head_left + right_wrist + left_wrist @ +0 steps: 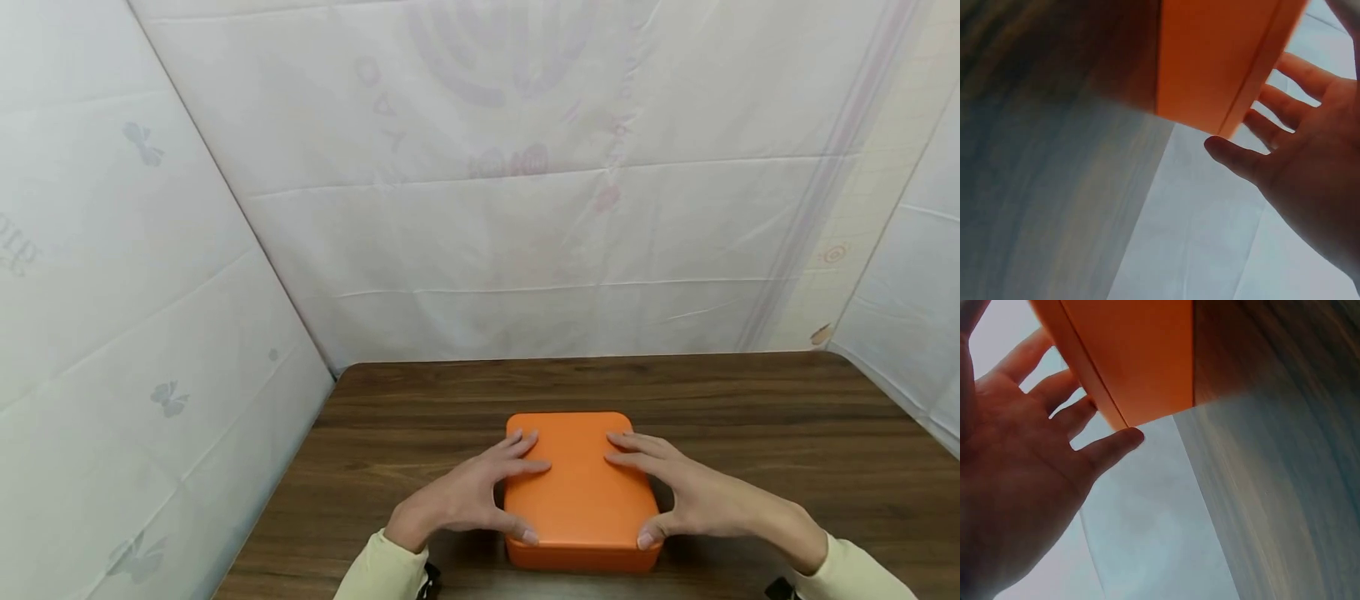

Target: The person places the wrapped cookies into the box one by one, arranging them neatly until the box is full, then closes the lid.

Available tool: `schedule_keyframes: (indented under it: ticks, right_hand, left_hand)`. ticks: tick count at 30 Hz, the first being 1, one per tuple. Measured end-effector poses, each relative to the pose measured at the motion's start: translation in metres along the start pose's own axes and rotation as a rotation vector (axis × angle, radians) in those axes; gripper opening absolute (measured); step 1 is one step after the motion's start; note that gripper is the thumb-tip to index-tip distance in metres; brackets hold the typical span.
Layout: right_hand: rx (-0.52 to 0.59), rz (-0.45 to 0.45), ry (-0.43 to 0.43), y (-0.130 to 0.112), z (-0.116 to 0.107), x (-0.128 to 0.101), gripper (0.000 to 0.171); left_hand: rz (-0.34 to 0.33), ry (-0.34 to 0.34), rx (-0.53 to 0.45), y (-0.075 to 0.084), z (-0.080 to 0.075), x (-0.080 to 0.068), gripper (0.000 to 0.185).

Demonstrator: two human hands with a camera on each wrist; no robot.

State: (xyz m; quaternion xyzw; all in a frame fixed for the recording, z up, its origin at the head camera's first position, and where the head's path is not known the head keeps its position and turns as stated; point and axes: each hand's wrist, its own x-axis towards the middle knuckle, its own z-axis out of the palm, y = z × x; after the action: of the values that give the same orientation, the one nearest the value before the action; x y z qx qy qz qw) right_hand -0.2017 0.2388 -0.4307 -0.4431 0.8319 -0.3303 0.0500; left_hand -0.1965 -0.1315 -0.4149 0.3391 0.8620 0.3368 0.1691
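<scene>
An orange box (573, 492) with rounded corners and a lid lies on the table in the head view. My left hand (483, 492) is spread over its left edge, fingertips on the lid and thumb at the near left corner. Over the right edge, my right hand (693, 492) mirrors this, its thumb by the near right corner. In the left wrist view the box (1141, 356) shows a seam below its lid, with my left thumb right at that corner. The right wrist view has the box's other side (1210, 62), beside the fingers of my right hand (1310, 156).
The dark wood-grain table (420, 408) reaches back to a pale printed cloth wall (487, 250). More cloth hangs along the left side (112, 333) and the right side (915, 308). Both forearms wear light sleeves (386, 571), with black straps at the wrists.
</scene>
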Motion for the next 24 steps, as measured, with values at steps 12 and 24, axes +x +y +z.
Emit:
schedule_keyframes:
  ticks: [12, 24]
  right_hand:
    - [0.071, 0.001, 0.029, 0.007, 0.004, -0.005, 0.091]
    - [0.038, 0.036, 0.019, 0.013, 0.001, 0.005, 0.091]
  left_hand:
    - [0.01, 0.025, -0.061, -0.005, 0.002, 0.001, 0.081]
    - [-0.017, 0.096, -0.06, -0.02, 0.004, 0.008, 0.109]
